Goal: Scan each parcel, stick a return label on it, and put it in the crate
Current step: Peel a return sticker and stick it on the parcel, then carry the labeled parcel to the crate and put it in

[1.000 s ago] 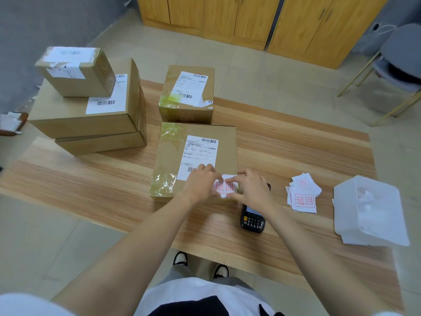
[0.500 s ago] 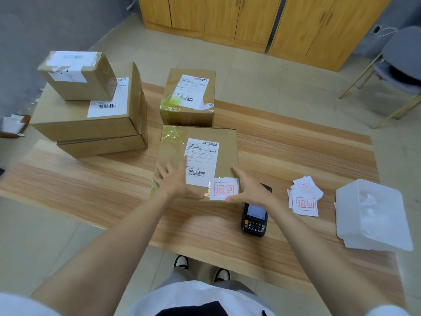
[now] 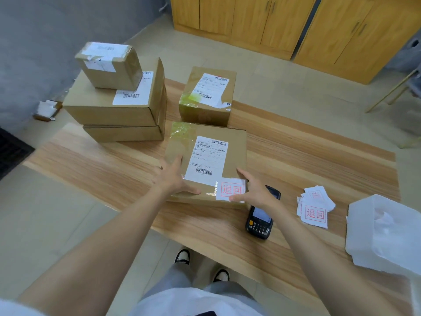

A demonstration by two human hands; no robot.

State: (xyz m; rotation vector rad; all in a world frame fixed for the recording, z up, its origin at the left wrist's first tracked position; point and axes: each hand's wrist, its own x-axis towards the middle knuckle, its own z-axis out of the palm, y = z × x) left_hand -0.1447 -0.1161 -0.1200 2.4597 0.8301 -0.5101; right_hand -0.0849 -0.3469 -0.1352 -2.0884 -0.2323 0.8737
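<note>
At the far left of the desk (image 3: 91,169) we see a stack of three parcels. A small box (image 3: 109,65) sits on a large box (image 3: 95,98), which lies on a flat box (image 3: 123,133). The upper two each carry a white shipping sticker on top. Right of the stack, toward the back of the desk, a middle parcel (image 3: 206,96) stands alone, also with a sticker.

Just in front of it, the front parcel (image 3: 234,151) lies flat on the desk close to our edge. Its top bears a shipping label (image 3: 206,158) with barcodes. At the near right corner is a return label (image 3: 230,189) with a red frame and red characters.

Our left hand (image 3: 172,179) rests on the near left part of this parcel. Its fingers are spread and straight, the thumb lies along the near edge, and it clasps nothing. Our right hand (image 3: 252,190) is at the near right corner, fingers likewise apart. Its thumb tip touches the return label, and it is not closed round anything.

Partly under that hand, a black handheld scanner (image 3: 260,218) lies on the desk just beside the parcel. Farther right, a loose pile of return labels (image 3: 315,208) lies face up. At the right end of the desk stands a white container (image 3: 385,231). Beyond the desk, wooden cabinets (image 3: 273,23) line the wall.
</note>
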